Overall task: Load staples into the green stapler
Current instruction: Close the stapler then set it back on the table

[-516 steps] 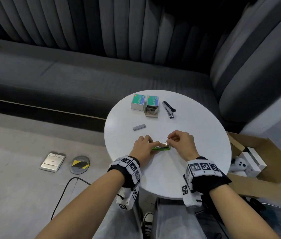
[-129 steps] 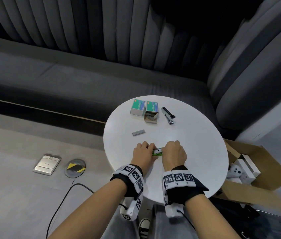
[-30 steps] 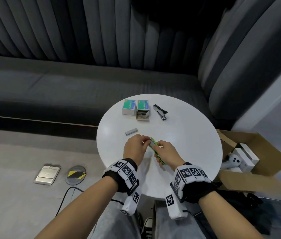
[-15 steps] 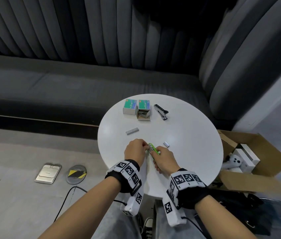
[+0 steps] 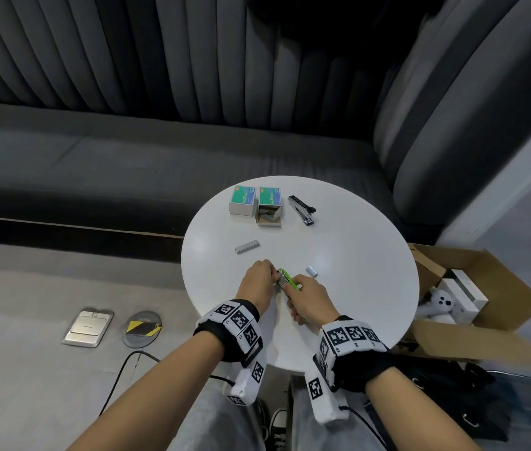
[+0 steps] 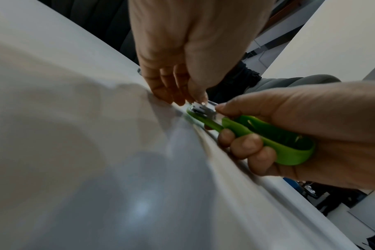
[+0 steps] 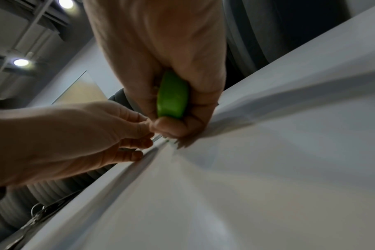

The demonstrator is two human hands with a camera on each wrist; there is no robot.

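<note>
The green stapler point(image 5: 287, 279) is held low over the round white table point(image 5: 355, 242), near its front left. My right hand point(image 5: 294, 289) grips its green body point(image 6: 268, 135), fingers curled under it and thumb on top. My left hand point(image 5: 272, 274) pinches the metal front end point(image 6: 203, 108) with thumb and fingertips point(image 6: 182, 96). From the right wrist the green rear point(image 7: 172, 96) shows inside my right fist, and the left hand point(image 7: 137, 135) meets it from the left. A grey staple strip point(image 5: 247, 247) lies beyond the hands. A short staple piece point(image 5: 311, 271) lies to their right.
Two green-topped staple boxes point(image 5: 242, 200) point(image 5: 269, 206) stand at the table's far side, the right one open at its front. A black stapler point(image 5: 302, 210) lies beside them. An open cardboard box point(image 5: 485, 320) sits on the floor at the right, and a grey sofa point(image 5: 127, 164) runs behind.
A short staple piece has appeared on the table to the right of my hands. Both hands have stayed on the green stapler and brought it lower and flatter.
</note>
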